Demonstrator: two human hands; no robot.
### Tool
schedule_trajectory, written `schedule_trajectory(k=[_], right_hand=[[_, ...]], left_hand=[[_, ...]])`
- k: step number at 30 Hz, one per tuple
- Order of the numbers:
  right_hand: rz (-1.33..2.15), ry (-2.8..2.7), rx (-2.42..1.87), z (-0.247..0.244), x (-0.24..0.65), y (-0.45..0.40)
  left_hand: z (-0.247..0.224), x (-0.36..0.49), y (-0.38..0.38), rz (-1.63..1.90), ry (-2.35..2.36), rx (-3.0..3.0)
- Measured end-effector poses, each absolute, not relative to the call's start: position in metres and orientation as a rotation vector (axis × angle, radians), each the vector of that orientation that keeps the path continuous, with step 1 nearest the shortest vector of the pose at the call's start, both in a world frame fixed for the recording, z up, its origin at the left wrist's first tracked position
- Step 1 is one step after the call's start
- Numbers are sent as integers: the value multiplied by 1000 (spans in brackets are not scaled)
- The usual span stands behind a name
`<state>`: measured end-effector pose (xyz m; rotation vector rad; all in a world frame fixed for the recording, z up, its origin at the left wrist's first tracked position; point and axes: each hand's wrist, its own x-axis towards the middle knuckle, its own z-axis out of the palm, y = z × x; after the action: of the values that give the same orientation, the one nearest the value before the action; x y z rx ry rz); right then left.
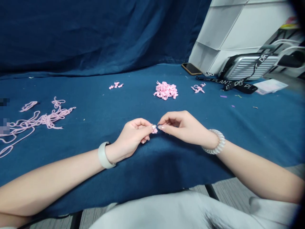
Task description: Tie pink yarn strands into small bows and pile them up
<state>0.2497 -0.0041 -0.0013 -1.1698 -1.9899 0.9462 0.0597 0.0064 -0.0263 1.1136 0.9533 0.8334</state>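
My left hand (137, 135) pinches a small pink yarn piece (155, 130) between thumb and index finger, over the blue cloth. Close on its right, my right hand (183, 127) has thumb and index finger pressed together beside the piece; anything between those fingertips is too small to make out. Beyond my hands lies a heap of pink yarn pieces (166, 90). A few more pink pieces (116, 85) sit to the left of the heap, and some thin pink bits (198, 88) to its right. Loose pale pink yarn (47, 119) is tangled at the far left.
A phone (191, 68) lies at the back beside white boxes (221, 31). A silver ribbed case (250, 66) with a black lettered strap (240, 86) stands at the back right, near a flat white packet (271, 86). Small scraps dot the blue cloth (114, 108).
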Motion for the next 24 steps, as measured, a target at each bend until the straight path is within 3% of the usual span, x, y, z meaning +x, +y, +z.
schedule_trajectory(k=[4, 19, 24], right_hand=[[1038, -1996, -1152, -2, 249, -2], [873, -2211, -1175, 3, 249, -4], [819, -2434, -1011, 7, 250, -4]], left_hand=[[-28, 60, 7, 815, 955, 1128], [-25, 60, 6, 718, 994, 1200], [-23, 59, 4, 665, 974, 1268]])
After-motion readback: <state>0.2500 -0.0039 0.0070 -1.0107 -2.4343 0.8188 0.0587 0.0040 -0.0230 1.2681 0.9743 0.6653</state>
